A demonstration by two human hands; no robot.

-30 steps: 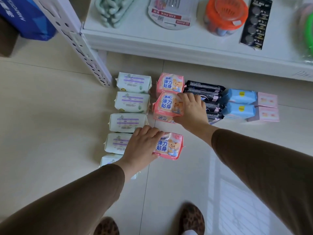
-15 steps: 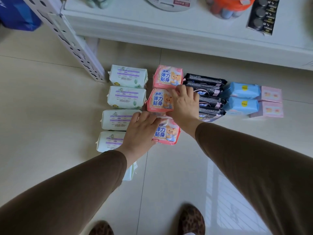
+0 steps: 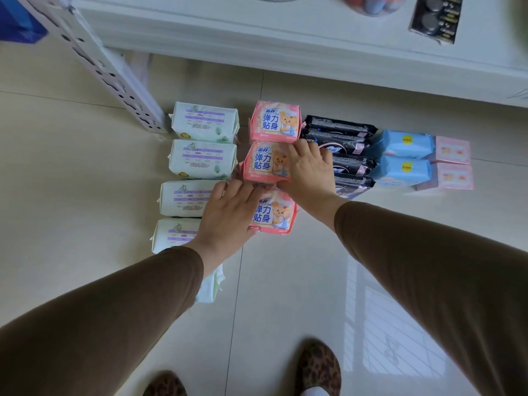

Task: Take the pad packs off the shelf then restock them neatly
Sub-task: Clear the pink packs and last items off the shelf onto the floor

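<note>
Pad packs lie in columns on the tiled floor below a white shelf [image 3: 285, 41]. White-and-green packs [image 3: 204, 121] form the left column, with pink bear packs beside them. My left hand [image 3: 225, 215] holds the left end of the nearest pink pack [image 3: 274, 214], fingers over its top. Gripping the right end of the middle pink pack [image 3: 263, 162] is my right hand [image 3: 310, 170]. That pack sits on another pack, mostly hidden. A third pink pack [image 3: 275, 120] lies farthest back. My left arm hides the nearest white packs.
Black packs [image 3: 340, 130], blue packs [image 3: 403, 144] and pale pink boxes [image 3: 453, 150] lie to the right. A perforated white upright [image 3: 108, 72] slants down at the left. A battery card [image 3: 434, 18] lies on the shelf. My slippers [image 3: 318, 370] stand near.
My left hand has slid the nearest pink pack away from me, up against the middle pink pack. My right hand stays on the middle pack. The view has tilted down.
</note>
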